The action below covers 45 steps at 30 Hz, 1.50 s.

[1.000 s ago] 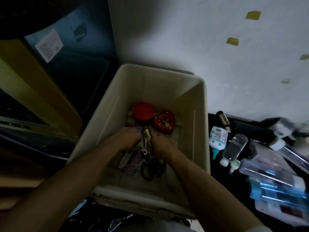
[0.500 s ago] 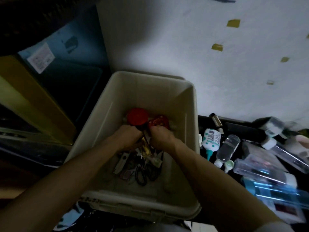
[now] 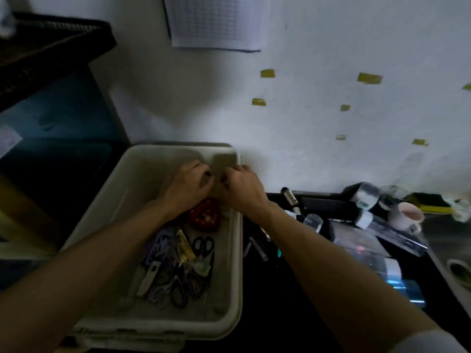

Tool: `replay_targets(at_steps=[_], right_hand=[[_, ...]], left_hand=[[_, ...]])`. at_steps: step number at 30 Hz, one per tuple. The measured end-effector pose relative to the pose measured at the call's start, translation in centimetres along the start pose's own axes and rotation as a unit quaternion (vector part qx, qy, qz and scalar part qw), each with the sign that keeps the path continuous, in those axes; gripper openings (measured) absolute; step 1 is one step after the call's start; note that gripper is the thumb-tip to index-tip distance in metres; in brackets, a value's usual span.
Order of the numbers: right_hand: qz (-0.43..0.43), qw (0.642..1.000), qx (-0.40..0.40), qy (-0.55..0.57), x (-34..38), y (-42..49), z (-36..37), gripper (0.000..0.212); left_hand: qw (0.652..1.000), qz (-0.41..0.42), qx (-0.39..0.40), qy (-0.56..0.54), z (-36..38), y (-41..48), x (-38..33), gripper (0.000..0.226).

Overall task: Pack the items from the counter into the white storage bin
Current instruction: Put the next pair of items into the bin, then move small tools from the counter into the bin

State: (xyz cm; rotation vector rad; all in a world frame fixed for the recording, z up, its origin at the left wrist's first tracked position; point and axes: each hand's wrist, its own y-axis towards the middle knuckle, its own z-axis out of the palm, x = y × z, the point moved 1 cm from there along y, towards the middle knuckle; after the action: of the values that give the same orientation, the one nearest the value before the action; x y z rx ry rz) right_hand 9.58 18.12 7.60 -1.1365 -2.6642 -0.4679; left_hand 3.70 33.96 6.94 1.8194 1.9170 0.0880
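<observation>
The white storage bin stands left of the dark counter. In it lie a red heart-shaped tin, a yellow tube, small black scissors, larger scissors and a white folding knife. My left hand and my right hand hover side by side over the bin's far end, just above the tin, with their fingers curled. Motion blur hides whether either hand holds anything. The left hand hides the red round lid.
The counter to the right carries a black cylinder, a clear bottle, clear plastic boxes, a pink mug and a tape roll. A wall rises behind. A dark basket sits high on the left.
Both hands have moved from the middle of the bin's contents up to its far end. The camera has tilted up, and the scissors and tube now lie uncovered.
</observation>
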Motion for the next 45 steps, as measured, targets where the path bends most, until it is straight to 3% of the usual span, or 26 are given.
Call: replay_targets(at_steps=[6, 9, 13, 17, 28, 33, 38, 45], right_hand=[[0.047, 0.999, -0.013, -0.014, -6.7, -3.0, -3.3, 0.034], [0.076, 0.997, -0.010, -0.021, -10.1, -4.7, -4.1, 0.034], [0.102, 0.994, 0.009, -0.035, -14.3, -7.1, -4.8, 0.033], [0.131, 0.990, 0.020, -0.042, -17.9, -9.7, -4.5, 0.027], [0.139, 0.982, 0.124, -0.037, -24.4, -16.9, -1.7, 0.032], [0.132, 0.980, 0.140, -0.048, -25.3, -18.5, -0.3, 0.021], [0.070, 0.977, 0.194, -0.050, -25.8, -19.1, 1.8, 0.025], [-0.015, 0.964, 0.251, -0.083, -25.6, -19.5, 4.1, 0.044]], left_hand=[[0.999, 0.018, -0.022, -0.045, 2.1, 2.3, -6.8, 0.021], [0.998, 0.034, -0.008, -0.052, 3.6, 3.0, -9.8, 0.031], [0.997, 0.074, 0.013, -0.011, 5.8, 3.6, -13.1, 0.030], [0.997, 0.062, 0.040, 0.035, 8.1, 3.1, -16.2, 0.027], [0.989, -0.018, 0.142, 0.045, 16.0, -0.5, -20.0, 0.032], [0.967, -0.079, 0.238, 0.044, 17.8, -2.6, -19.9, 0.034], [0.941, -0.152, 0.302, 0.002, 19.2, -5.5, -18.3, 0.029], [0.918, -0.243, 0.307, -0.060, 20.5, -9.7, -16.6, 0.027]])
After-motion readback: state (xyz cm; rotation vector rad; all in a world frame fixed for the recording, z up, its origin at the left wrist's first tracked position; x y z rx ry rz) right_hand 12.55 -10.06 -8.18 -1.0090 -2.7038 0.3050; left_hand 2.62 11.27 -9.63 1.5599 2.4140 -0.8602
